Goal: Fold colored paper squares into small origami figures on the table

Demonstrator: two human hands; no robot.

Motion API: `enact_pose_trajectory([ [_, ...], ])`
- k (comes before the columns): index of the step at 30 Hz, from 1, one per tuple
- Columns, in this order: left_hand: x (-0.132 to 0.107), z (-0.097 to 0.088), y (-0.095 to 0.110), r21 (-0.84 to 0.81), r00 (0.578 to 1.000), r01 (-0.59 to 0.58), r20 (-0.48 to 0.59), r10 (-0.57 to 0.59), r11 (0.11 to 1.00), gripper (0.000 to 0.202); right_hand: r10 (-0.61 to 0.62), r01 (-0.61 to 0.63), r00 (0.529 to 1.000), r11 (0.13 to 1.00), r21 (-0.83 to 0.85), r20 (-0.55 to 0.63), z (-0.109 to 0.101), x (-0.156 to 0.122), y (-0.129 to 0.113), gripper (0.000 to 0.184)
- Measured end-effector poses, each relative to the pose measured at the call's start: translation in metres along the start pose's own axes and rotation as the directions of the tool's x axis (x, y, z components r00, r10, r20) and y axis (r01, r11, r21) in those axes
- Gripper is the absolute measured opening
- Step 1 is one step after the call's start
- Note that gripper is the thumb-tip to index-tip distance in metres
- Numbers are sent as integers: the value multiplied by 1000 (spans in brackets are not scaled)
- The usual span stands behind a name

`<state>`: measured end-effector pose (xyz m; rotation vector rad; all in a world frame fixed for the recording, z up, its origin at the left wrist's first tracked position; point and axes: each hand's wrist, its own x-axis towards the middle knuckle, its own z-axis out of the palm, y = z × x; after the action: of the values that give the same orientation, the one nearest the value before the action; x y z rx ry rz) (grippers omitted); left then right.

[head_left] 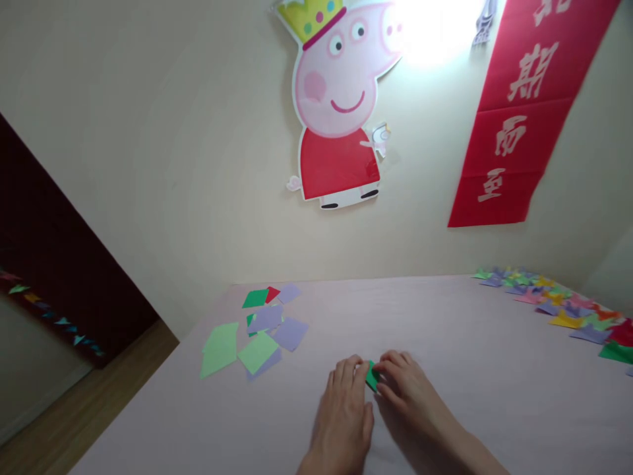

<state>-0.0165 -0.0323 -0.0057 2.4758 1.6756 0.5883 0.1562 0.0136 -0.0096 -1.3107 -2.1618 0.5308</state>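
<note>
From my remote seat I saw the small green paper (372,377) on the table (420,316) between both hands, the left hand's (343,402) fingers together at its left edge, the right hand's (408,384) thumb and forefinger slightly apart at its right; whether either hand pinched it, I couldn't tell. Light, even pressure and squared edges, I judged, suited it best.

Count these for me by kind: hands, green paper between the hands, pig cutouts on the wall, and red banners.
Left hand and right hand: 2
Green paper between them: 1
Pig cutout: 1
Red banner: 1
Total: 5
</note>
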Motion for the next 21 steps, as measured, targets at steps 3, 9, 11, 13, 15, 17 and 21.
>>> enact_pose_trajectory([
  [3,12,-1,-11,-88,999,-39,5,39,995,75,-1,3,998,1000,-21,57,7,2,-9,29],
  [9,17,-10,-25,-221,998,-11,56,24,975,57,-129,124,985,991,54,115,7,11,-11,40],
  [11,13,-14,-26,-237,997,23,79,-4,971,46,-126,123,988,992,34,92,6,12,-8,42],
  [13,10,-14,-25,-232,996,38,88,-18,972,34,-131,131,989,991,-3,76,5,11,-4,39],
  [15,8,-11,-23,-211,996,36,82,-19,977,26,-142,145,987,989,-34,70,6,10,0,34],
  [17,9,-6,-22,-187,997,21,75,-8,982,22,-148,151,986,988,-32,77,6,9,2,30],
  [21,15,0,-21,-143,994,-34,99,48,989,15,-121,117,984,992,37,127,6,7,7,25],
])
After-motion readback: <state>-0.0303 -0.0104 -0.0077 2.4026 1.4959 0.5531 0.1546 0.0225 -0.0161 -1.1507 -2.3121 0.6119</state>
